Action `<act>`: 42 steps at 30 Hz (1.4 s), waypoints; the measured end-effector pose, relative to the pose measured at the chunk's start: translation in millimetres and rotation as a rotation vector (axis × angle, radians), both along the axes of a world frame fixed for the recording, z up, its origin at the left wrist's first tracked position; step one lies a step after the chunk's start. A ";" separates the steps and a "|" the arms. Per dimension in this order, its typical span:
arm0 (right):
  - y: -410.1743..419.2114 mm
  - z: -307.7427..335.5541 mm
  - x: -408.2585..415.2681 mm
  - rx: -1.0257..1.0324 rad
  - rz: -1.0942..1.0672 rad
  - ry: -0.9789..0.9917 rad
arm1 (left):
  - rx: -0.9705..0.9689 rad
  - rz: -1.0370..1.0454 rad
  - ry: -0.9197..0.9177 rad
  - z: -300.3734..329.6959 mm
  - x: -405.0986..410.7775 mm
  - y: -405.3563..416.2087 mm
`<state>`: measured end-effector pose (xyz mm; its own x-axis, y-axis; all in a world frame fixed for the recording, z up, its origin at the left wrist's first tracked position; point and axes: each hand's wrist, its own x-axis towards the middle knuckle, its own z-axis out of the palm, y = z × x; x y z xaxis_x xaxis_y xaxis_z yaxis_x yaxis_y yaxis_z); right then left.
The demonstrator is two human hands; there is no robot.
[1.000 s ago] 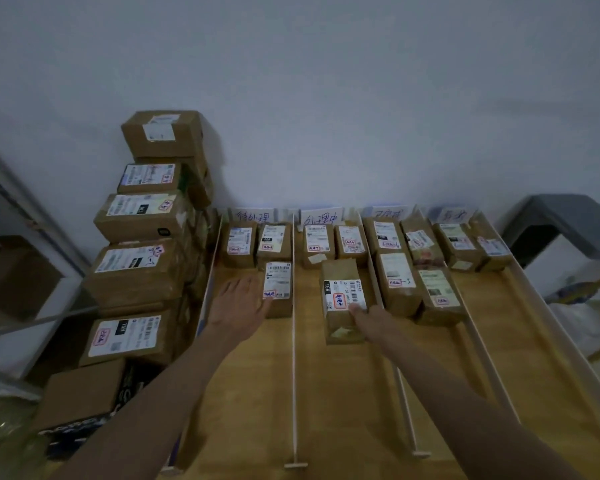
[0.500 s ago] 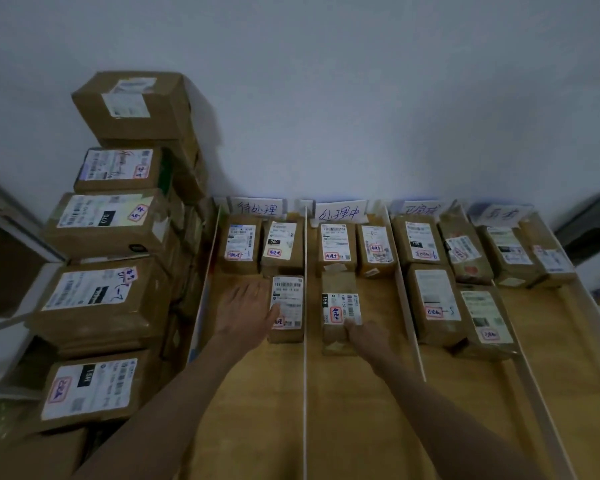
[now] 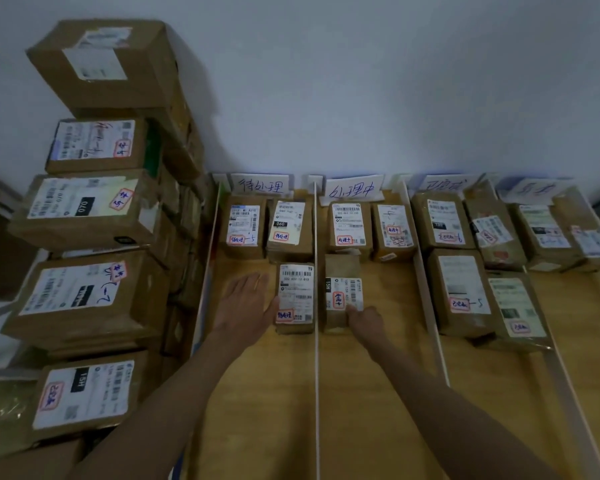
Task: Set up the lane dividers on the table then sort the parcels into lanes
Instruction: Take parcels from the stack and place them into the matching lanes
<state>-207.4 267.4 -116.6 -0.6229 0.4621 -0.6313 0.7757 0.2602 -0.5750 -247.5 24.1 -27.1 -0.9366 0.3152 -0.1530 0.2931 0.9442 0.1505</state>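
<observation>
On the counter (image 3: 378,393), left hand (image 3: 245,308) lies flat, fingers released, touching a parcel (image 3: 295,296); right hand (image 3: 366,322) grasps the next lane's box (image 3: 342,289).

Counting eleven parcels (image 3: 296,297) in the lanes: three far left, three next, three after that, two toward 2 o'clock. Four label cards (image 3: 261,184) along 12 o'clock. Four white dividers (image 3: 316,341). Six or so boxes (image 3: 84,209) stacked at 9 o'clock. Two hands (image 3: 245,308).
</observation>
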 end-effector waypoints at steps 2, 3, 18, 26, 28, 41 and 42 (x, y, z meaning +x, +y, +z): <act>-2.4 14.9 0.4 0.017 0.013 -0.006 | -0.011 -0.001 -0.003 2.3 1.7 0.7; -2.2 21.7 0.8 0.019 0.018 -0.011 | -0.014 -0.002 -0.005 3.5 2.7 1.0; 29.7 194.4 56.1 0.695 0.532 0.442 | -0.057 -0.009 0.198 100.6 56.9 4.9; -4.8 234.2 127.3 0.751 0.624 0.564 | -0.066 0.047 0.269 137.2 136.8 -19.0; -17.3 239.6 141.7 0.749 0.646 0.567 | -0.069 0.074 0.281 142.7 157.6 -30.3; -116.3 256.8 167.6 0.679 0.771 0.594 | -0.056 0.246 0.311 163.0 227.9 -140.1; -124.5 257.1 165.7 0.671 0.778 0.604 | -0.052 0.258 0.315 163.7 228.3 -149.4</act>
<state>-41.7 143.0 140.5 -0.9954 -0.0455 0.0840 -0.0730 0.9293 -0.3621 -19.2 -125.3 136.6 -0.9875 0.0627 0.1447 0.0693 0.9968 0.0409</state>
